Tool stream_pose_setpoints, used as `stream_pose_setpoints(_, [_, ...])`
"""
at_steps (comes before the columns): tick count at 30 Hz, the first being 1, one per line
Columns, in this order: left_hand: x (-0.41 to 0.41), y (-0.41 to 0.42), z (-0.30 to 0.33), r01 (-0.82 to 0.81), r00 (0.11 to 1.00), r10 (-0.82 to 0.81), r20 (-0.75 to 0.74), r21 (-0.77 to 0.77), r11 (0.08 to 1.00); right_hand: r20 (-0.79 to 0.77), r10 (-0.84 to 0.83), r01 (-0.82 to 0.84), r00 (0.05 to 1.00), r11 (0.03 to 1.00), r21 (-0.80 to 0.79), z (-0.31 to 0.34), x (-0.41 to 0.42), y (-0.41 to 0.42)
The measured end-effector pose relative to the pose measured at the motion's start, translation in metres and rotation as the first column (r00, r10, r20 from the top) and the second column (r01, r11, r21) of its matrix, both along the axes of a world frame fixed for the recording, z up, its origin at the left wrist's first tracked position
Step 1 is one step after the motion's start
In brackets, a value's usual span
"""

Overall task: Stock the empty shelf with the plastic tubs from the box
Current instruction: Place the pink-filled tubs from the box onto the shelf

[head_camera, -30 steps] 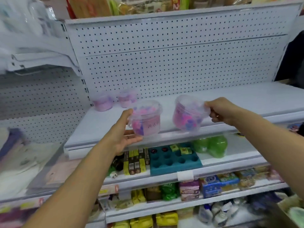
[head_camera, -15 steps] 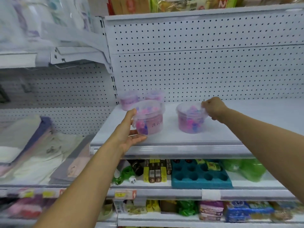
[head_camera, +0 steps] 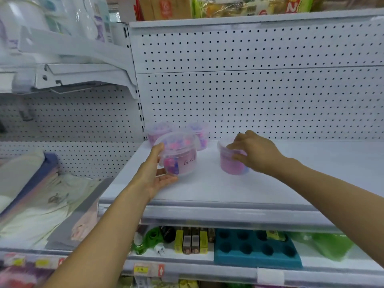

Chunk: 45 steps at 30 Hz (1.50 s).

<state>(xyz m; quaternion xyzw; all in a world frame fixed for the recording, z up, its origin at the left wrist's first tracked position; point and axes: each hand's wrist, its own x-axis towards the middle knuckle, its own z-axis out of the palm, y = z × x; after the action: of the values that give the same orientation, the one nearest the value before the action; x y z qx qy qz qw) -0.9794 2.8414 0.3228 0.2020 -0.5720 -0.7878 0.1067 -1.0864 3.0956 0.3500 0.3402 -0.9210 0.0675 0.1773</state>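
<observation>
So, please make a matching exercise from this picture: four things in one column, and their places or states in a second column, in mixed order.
Things:
1. tub with the label
2. tub on the right
3. two tubs
4. teal tray

Places or states:
A. on the shelf below
B. at the back of the white shelf, by the pegboard
C. under the right hand
D. held by the left hand

Pairs: 1-D, 2-C, 3-B, 4-A

Clear glossy plastic tubs (head_camera: 180,156) stand on a smooth, matt white metal shelf (head_camera: 207,190)
</observation>
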Motion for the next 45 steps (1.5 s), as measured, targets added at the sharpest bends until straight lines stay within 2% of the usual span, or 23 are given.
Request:
stream_pose_setpoints(2, [-0.005, -0.002, -0.001, -0.003, 1.000, 0.003, -0.009, -0.007, 1.000, 0.054, -0.001, 0.004, 0.999, 0.998, -0.057, -0.001, -0.021, 0.002])
stream_pose_setpoints(8, [-0.025, -0.005, 0.002, -0.020, 1.000, 0.019, -0.019, -0.036, 0.999, 0.118, -0.136, 0.147, 0.984, 0.984, -0.095, -0.002, -0.078, -0.010])
stream_pose_setpoints(15, [-0.041, -0.002, 0.003, -0.017, 1.000, 0.018, 0.002, -0.024, 1.000, 0.156, -0.086, 0.113, 0.984, 0.979, -0.172, -0.012, -0.132, -0.014])
stream_pose_setpoints(16, [-0.042, -0.001, 0.003, -0.016, 1.000, 0.016, 0.007, -0.019, 1.000, 0.164, -0.095, 0.122, 0.982, 0.979, -0.161, -0.012, -0.135, -0.014])
stream_pose_setpoints(18, [-0.045, 0.002, 0.003, -0.010, 1.000, 0.010, 0.012, -0.012, 1.000, 0.139, -0.136, 0.143, 0.981, 0.989, -0.040, -0.006, -0.132, -0.015])
stream_pose_setpoints(20, [-0.049, 0.006, 0.005, -0.004, 1.000, 0.004, 0.015, -0.013, 1.000, 0.056, -0.081, 0.082, 0.995, 0.996, -0.027, 0.002, -0.121, -0.013])
stream_pose_setpoints(23, [-0.055, 0.014, 0.008, 0.042, 0.999, -0.041, 0.026, -0.039, 0.998, -0.009, 0.187, -0.181, 0.982, 0.940, -0.289, 0.011, -0.084, -0.006])
stream_pose_setpoints(26, [-0.065, 0.029, 0.013, 0.152, 0.987, -0.147, 0.064, -0.086, 0.985, -0.146, 0.440, -0.460, 0.886, 0.872, -0.166, 0.010, -0.055, 0.003])
stream_pose_setpoints(28, [-0.071, 0.045, 0.016, 0.240, 0.969, -0.230, 0.087, -0.128, 0.962, -0.177, 0.460, -0.487, 0.870, 0.859, -0.158, 0.005, -0.051, 0.016])
stream_pose_setpoints(31, [-0.083, 0.073, 0.017, 0.339, 0.936, -0.309, 0.168, -0.192, 0.921, -0.173, 0.405, -0.436, 0.898, 0.870, -0.230, -0.003, -0.053, 0.048])
stream_pose_setpoints(33, [-0.094, 0.093, 0.017, 0.305, 0.948, -0.234, 0.216, -0.411, 0.859, -0.193, 0.346, -0.385, 0.918, 0.894, -0.231, -0.010, -0.057, 0.075])
stream_pose_setpoints(34, [-0.101, 0.102, 0.017, 0.233, 0.969, -0.140, 0.203, -0.568, 0.790, -0.208, 0.303, -0.347, 0.930, 0.910, -0.226, -0.011, -0.058, 0.087])
stream_pose_setpoints(36, [-0.112, 0.110, 0.015, 0.050, 0.995, 0.041, 0.086, -0.835, 0.547, -0.242, 0.204, -0.256, 0.949, 0.944, -0.209, -0.012, -0.063, 0.111])
stream_pose_setpoints(37, [-0.118, 0.112, 0.013, -0.006, 0.998, 0.056, 0.020, -0.899, 0.438, -0.257, 0.160, -0.212, 0.953, 0.959, -0.190, -0.013, -0.066, 0.120])
stream_pose_setpoints(39, [-0.134, 0.112, 0.003, -0.043, 0.998, -0.037, -0.057, -0.950, 0.310, -0.288, 0.094, -0.139, 0.953, 0.980, -0.141, -0.019, -0.074, 0.136])
stream_pose_setpoints(41, [-0.151, 0.112, -0.005, -0.026, 0.989, -0.136, -0.052, -0.982, 0.186, -0.319, 0.040, -0.083, 0.947, 0.989, -0.122, -0.026, -0.084, 0.144])
stream_pose_setpoints(43, [-0.166, 0.112, -0.006, -0.038, 0.984, -0.173, -0.044, -0.998, 0.042, -0.330, -0.008, -0.033, 0.944, 0.993, -0.117, -0.030, -0.094, 0.145])
stream_pose_setpoints(45, [-0.179, 0.112, -0.007, -0.068, 0.979, -0.194, -0.054, -0.996, -0.065, -0.325, -0.044, 0.014, 0.945, 0.995, -0.094, -0.031, -0.105, 0.140])
